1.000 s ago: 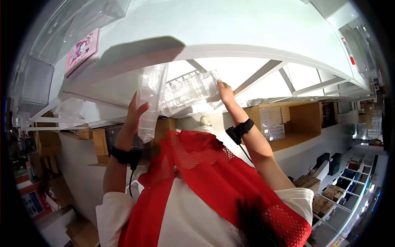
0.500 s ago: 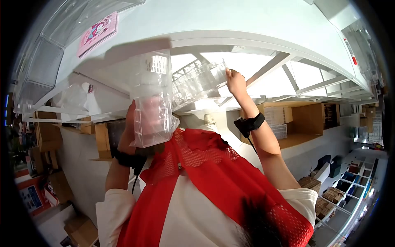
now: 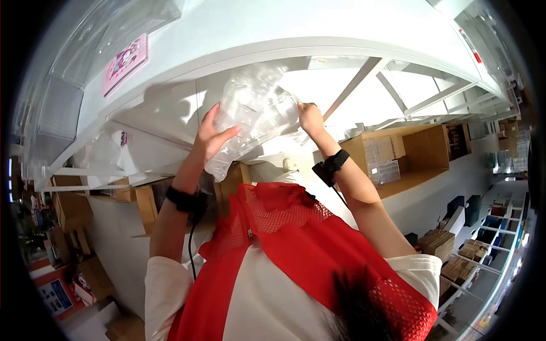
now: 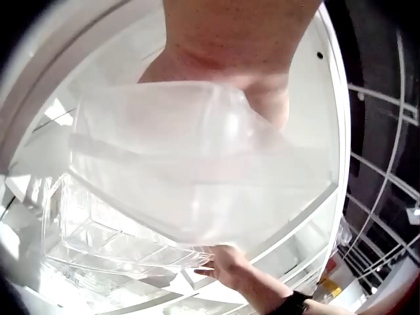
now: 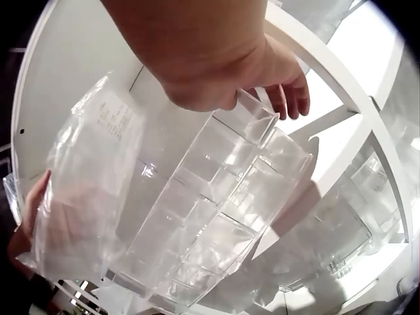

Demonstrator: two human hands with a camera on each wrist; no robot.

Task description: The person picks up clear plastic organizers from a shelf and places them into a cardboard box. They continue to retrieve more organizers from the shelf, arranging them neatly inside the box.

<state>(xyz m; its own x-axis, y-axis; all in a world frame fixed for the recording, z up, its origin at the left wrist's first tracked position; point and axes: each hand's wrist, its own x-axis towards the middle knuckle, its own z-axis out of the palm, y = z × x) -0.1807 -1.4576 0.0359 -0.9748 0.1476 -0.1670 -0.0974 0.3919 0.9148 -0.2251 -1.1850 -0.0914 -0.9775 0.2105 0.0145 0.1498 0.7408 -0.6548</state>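
My left hand (image 3: 213,136) grips a clear plastic box in a crinkled clear bag (image 3: 242,105), thumb apart from the fingers along its near side. In the right wrist view a printed label (image 5: 115,118) shows through the wrap. My right hand (image 3: 311,118) pinches the end wall of a clear divided organizer (image 5: 210,190), whose open compartments run in two rows. In the head view the bagged box overlaps the organizer's left part. The left wrist view has the bagged box (image 4: 190,164) across its middle, hiding most of the left fingers.
A white shelf unit (image 3: 296,48) spans the front, with slanting struts (image 3: 352,88) below its edge. On top lie a pink illustrated pack (image 3: 125,62) and clear bins (image 3: 62,105). An open cardboard box (image 3: 424,156) with clear cases stands at right; another carton (image 3: 147,210) is at left.
The left hand has first turned the bagged box broadside, then swung it forward and right, tilting it over the organizer. The right hand keeps its hold on the organizer's end and shifts slightly.
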